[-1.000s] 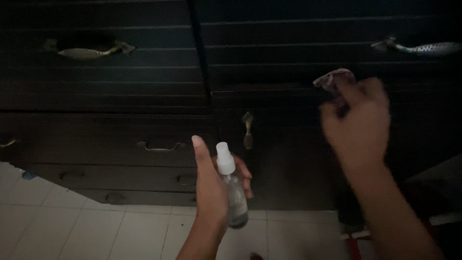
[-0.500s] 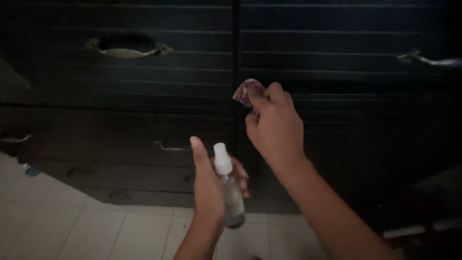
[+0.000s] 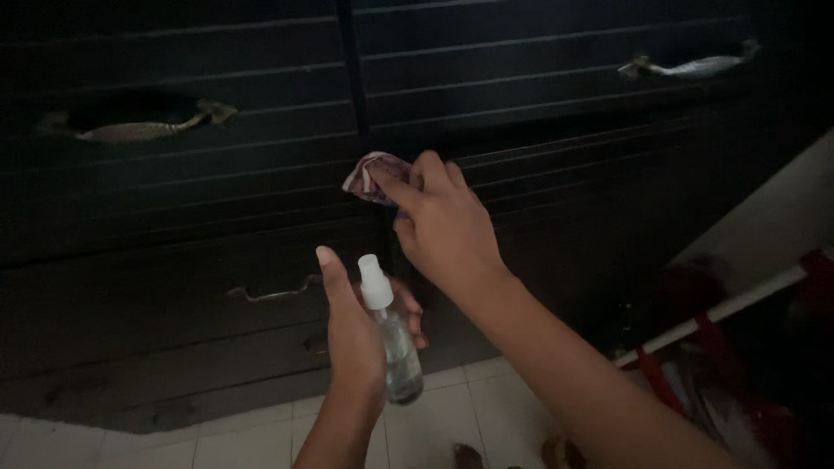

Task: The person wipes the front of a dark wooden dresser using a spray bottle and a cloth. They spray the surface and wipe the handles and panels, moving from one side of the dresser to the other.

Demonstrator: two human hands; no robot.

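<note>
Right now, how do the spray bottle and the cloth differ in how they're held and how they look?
The spray bottle is clear, rigid and upright in the left hand, away from the furniture; the cloth is soft, crumpled and pinkish, pressed by the right hand against the dark drawer front. The bottle sits lower, the cloth higher. Each is gripped by one hand.

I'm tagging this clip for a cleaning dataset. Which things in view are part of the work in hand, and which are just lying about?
In use:
- small clear spray bottle, held upright in the left hand
- crumpled cloth, pressed by the right hand against the dark cabinet front

Lying about:
- red-and-white items on the right
- metal drawer handles
- white tiled floor
</note>
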